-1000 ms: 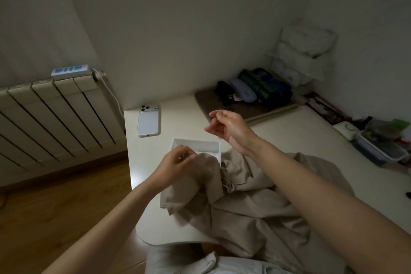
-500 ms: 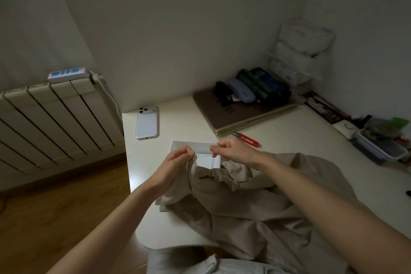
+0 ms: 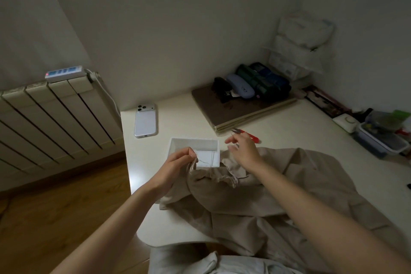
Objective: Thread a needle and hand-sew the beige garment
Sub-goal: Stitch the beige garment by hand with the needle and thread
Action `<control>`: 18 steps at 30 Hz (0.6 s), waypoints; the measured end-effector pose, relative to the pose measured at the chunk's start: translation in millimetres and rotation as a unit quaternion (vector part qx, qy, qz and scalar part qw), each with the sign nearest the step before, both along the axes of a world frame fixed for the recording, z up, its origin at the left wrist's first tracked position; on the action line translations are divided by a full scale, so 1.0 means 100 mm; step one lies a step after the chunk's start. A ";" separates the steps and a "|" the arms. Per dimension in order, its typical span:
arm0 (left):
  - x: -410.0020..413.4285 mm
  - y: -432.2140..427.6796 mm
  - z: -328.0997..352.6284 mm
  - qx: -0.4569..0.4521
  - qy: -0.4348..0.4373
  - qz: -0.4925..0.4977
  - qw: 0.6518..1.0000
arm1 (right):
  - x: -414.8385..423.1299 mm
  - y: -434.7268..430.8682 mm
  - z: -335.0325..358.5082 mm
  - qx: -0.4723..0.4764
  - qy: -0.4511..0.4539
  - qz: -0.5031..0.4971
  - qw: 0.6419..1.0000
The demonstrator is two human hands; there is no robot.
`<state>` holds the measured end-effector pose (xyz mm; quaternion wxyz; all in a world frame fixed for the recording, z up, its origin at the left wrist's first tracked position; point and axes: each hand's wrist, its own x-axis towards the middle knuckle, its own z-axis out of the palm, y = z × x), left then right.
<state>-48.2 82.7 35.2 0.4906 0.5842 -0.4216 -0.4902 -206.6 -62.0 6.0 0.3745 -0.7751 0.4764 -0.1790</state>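
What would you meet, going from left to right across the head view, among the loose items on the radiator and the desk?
power strip → phone → white tray → red snips → plastic container

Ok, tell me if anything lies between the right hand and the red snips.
Nothing visible does. The right hand is open right beside the red thread snips on the white table, fingertips almost at the blades. The left hand pinches the beige garment off to the side.
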 end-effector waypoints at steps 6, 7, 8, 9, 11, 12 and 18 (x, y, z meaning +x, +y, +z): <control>-0.02 -0.02 -0.02 0.004 -0.005 0.017 1.000 | 0.17 0.34 0.42 0.142 -0.078 0.129 0.978; -0.02 -0.03 -0.02 0.006 -0.005 0.024 1.000 | 0.18 0.39 0.46 0.177 -0.081 0.152 0.969; -0.03 -0.03 -0.01 0.008 -0.003 0.028 1.000 | 0.18 0.42 0.49 0.202 -0.081 0.172 0.961; -0.03 -0.03 -0.01 0.009 -0.005 0.030 1.000 | 0.17 0.44 0.51 0.218 -0.078 0.186 0.955; -0.02 -0.03 0.00 0.013 -0.024 0.029 0.999 | 0.14 0.43 0.51 0.237 -0.079 0.196 0.948; -0.02 -0.02 0.00 0.015 -0.036 0.030 0.999 | 0.11 0.41 0.52 0.243 -0.081 0.199 0.946; -0.01 0.01 0.03 0.015 -0.043 0.048 0.998 | 0.07 0.23 0.35 0.198 -0.098 0.112 0.969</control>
